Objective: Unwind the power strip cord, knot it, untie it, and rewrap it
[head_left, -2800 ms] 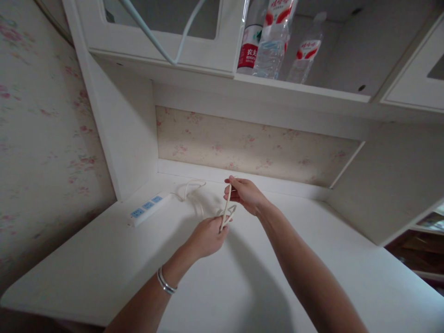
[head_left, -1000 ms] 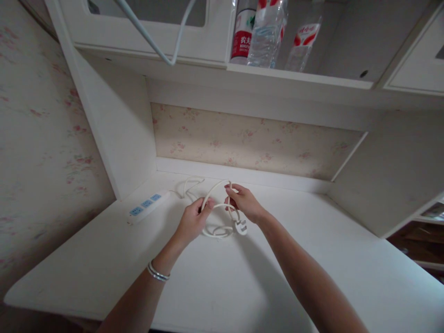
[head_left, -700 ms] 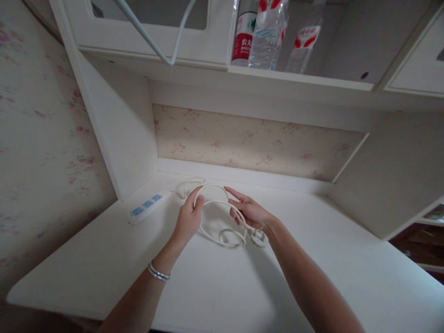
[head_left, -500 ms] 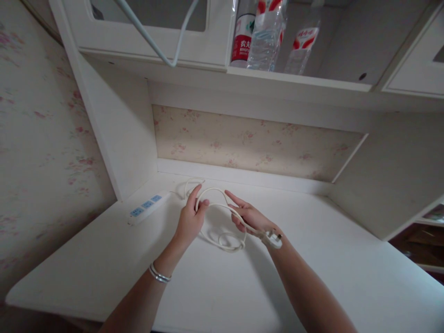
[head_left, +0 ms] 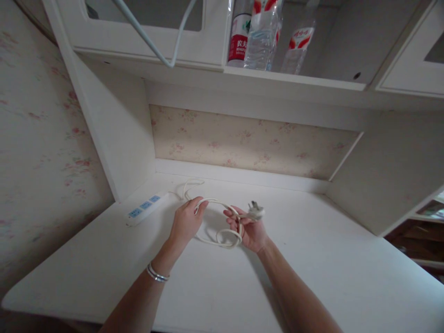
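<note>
Two bare hands are seen to the right of the power strip (head_left: 144,210), which is laid on the white desk (head_left: 208,291); by the left hand (head_left: 187,219), nearer the strip, the cord (head_left: 227,246) is pinched between thumb and fingers; the right hand (head_left: 252,231), farther from the strip, is turned palm up, fingers loosely curled, with the looped cord draped across them; whether it is gripped there cannot be told; the plug (head_left: 256,212) is poised over that palm; bottles (head_left: 263,39) are kept higher than the strip, to its right.
</note>
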Tool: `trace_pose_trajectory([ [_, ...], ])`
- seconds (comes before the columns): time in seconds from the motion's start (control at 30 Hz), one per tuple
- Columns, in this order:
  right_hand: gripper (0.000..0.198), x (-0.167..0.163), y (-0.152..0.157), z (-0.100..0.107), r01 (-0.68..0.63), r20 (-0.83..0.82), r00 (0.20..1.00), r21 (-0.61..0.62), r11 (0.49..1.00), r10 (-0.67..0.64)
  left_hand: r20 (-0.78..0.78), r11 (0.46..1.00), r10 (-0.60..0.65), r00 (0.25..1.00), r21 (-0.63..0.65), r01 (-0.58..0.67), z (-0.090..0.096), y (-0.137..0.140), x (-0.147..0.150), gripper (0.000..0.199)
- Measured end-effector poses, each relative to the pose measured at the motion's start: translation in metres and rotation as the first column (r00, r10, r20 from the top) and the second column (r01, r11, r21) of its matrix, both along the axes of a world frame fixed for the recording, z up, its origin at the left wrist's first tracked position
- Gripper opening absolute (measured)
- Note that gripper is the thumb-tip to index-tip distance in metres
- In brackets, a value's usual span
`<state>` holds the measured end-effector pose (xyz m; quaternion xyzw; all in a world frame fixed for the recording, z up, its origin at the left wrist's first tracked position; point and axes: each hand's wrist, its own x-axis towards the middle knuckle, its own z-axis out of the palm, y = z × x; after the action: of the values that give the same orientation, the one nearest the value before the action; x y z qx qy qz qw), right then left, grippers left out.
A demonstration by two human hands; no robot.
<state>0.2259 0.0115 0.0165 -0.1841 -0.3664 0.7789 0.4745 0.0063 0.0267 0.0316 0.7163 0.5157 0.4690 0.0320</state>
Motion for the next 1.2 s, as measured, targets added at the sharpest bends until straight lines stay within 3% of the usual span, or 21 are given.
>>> trace_pose_trajectory([
  [0.13,0.038,-0.009,-0.003,-0.001,0.149,0.145,0.977,0.076,0.986,-0.159,-0.051,1.000,0.001,0.999,0.003,-0.001,0.002,-0.001,-0.002,0.028],
  [0.33,0.024,-0.021,0.000,-0.008,0.393,0.335,0.842,0.154,0.907,-0.422,-0.109,0.998,-0.063,0.992,-0.015,0.062,0.002,-0.004,0.001,0.030],
  [0.47,0.025,-0.020,0.002,-0.007,0.450,0.355,0.811,0.129,0.884,-0.465,-0.064,0.995,-0.095,0.993,-0.028,0.093,0.000,-0.002,0.004,0.032],
  [0.7,0.057,-0.017,0.004,-0.008,0.493,0.377,0.783,0.109,0.863,-0.495,-0.041,0.994,-0.075,0.996,-0.078,0.072,-0.002,0.000,0.002,0.029],
  [0.83,0.057,-0.010,0.012,-0.012,0.559,0.463,0.700,0.117,0.821,-0.543,-0.004,0.989,-0.096,0.995,-0.113,0.094,0.000,-0.002,0.001,0.030],
  [0.9,0.052,-0.006,0.015,-0.013,0.592,0.434,0.677,0.158,0.790,-0.594,0.027,0.985,-0.112,0.993,-0.131,0.115,0.001,-0.002,0.002,0.031],
  [0.97,0.048,-0.003,0.017,-0.014,0.603,0.346,0.707,0.160,0.782,-0.616,0.056,0.979,-0.140,0.989,-0.144,0.147,0.003,-0.004,0.004,0.031],
  [1.07,0.043,0.001,0.019,-0.011,0.602,0.207,0.771,0.073,0.795,-0.602,0.087,0.971,-0.177,0.980,-0.147,0.188,0.005,-0.007,0.007,0.031],
  [1.2,0.037,0.014,0.023,-0.004,0.644,0.038,0.765,-0.029,0.765,-0.643,0.025,0.962,-0.213,0.977,-0.169,0.214,0.009,-0.014,0.011,0.035],
])
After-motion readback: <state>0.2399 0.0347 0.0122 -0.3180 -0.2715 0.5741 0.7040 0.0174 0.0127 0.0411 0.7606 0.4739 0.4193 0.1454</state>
